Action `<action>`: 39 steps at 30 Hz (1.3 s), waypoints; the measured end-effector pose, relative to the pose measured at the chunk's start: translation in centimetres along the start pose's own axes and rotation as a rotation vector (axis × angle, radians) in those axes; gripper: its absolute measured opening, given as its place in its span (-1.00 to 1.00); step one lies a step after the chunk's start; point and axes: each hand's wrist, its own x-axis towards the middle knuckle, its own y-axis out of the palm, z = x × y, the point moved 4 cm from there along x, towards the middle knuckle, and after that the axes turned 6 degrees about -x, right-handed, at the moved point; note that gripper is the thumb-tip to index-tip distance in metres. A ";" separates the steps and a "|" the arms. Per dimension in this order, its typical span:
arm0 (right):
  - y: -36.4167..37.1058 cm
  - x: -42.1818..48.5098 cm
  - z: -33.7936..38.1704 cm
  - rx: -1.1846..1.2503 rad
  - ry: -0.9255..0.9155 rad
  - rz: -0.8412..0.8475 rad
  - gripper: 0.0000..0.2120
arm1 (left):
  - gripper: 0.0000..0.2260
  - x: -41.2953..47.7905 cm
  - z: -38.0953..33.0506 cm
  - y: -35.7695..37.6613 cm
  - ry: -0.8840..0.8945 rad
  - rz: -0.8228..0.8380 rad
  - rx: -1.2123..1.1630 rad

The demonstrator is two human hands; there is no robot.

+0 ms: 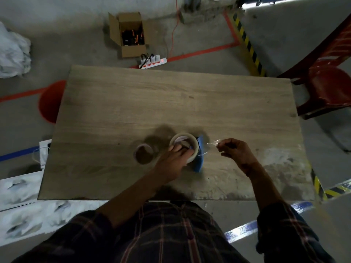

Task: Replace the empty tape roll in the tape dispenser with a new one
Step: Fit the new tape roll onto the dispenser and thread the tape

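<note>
A blue tape dispenser [199, 158] lies on the wooden table [171, 103] with a full roll of clear tape [191, 142] seated on it. My left hand [175, 158] rests on the roll, fingers reaching into its core. To the right, my right hand [235, 150] pinches the loose end of the clear tape [213, 142], which stretches from the roll. The empty cardboard core [143, 154] stands on the table just left of the roll, apart from both hands.
A red plastic chair [326, 88] stands at the table's right. On the floor beyond the table are an open cardboard box [129, 33] and a white power strip [152, 61]. A red stool [50, 101] shows at the left edge. Printed sheets [22, 205] lie lower left.
</note>
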 end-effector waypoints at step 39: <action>0.7 1.9 0.0 -0.148 -0.091 -0.152 -0.90 | -0.45 1.3 0.6 3.2 -0.141 0.045 0.038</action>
